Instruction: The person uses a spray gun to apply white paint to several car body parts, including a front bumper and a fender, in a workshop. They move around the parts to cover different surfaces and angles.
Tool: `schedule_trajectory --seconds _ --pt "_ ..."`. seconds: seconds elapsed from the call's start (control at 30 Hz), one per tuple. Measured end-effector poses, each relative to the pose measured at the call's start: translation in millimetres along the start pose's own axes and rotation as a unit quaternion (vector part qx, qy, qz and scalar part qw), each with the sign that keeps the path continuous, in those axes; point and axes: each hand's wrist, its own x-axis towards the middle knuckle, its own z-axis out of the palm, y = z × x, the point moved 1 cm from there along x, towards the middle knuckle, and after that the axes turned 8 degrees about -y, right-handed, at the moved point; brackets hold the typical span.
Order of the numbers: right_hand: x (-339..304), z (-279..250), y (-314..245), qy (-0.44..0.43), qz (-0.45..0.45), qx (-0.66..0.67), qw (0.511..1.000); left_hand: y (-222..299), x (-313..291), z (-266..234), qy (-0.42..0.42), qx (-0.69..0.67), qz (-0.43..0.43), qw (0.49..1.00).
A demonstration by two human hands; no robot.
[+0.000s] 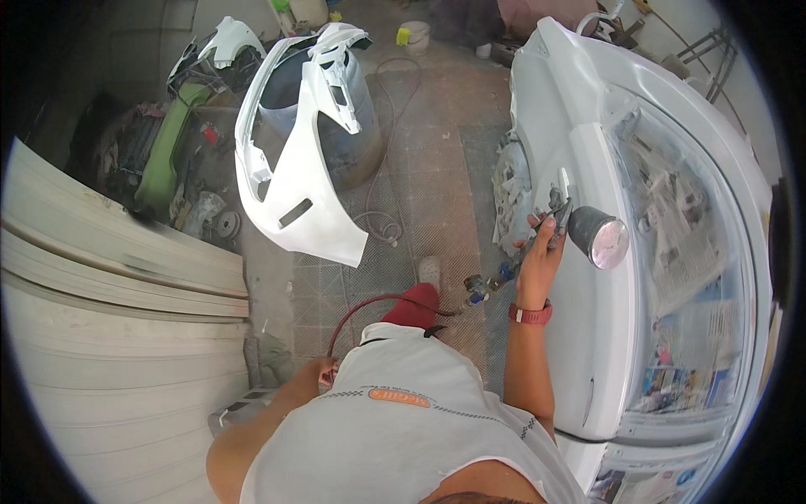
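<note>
My right hand (541, 256) is wrapped round the handle of a paint spray gun (557, 202), close beside the side of a white car body (579, 311). A dark cup with a shiny round end (608, 244) sits on the gun, out over the car. Below the handle hang metal fittings (478, 288) with a blue part. From them a red air hose (369, 300) curves left to my left hand (328, 372), which is closed on it at my left hip. That hand's fingers are partly hidden by my shirt.
Masking paper and newspaper (684, 244) cover the car's windows, and more wraps the wheel (510, 193). A white bumper or fender panel (306, 181) rests against a dark drum (357, 151) ahead on the left. Hose loops lie on the floor; a corrugated wall (126, 336) stands left.
</note>
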Motion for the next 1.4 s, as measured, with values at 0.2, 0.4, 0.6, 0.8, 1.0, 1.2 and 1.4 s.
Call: schedule_trajectory --seconds 0.2,0.4,0.6,0.8,1.0,1.2,1.4 --pt "115 35 -2 -0.038 -0.027 -0.013 0.999 87 39 19 0.002 0.027 -0.039 0.999" --pt "261 77 -31 -0.096 -0.055 0.002 0.994 197 101 41 0.016 0.192 -0.043 0.980" --pt "358 131 -54 -0.137 -0.067 0.024 0.988 312 123 76 0.105 0.215 -0.033 0.970" --pt "445 202 -45 -0.235 -0.033 0.008 0.972 368 85 104 0.095 0.142 -0.023 0.985" --pt "551 253 -25 -0.279 -0.016 0.080 0.957 408 88 123 0.066 0.084 -0.049 0.993" --pt "664 283 -40 -0.288 -0.046 0.083 0.953 477 84 127 0.072 0.064 -0.066 0.993" --pt "769 313 -33 -0.246 -0.033 0.081 0.965 570 93 109 0.086 0.018 -0.058 0.994"
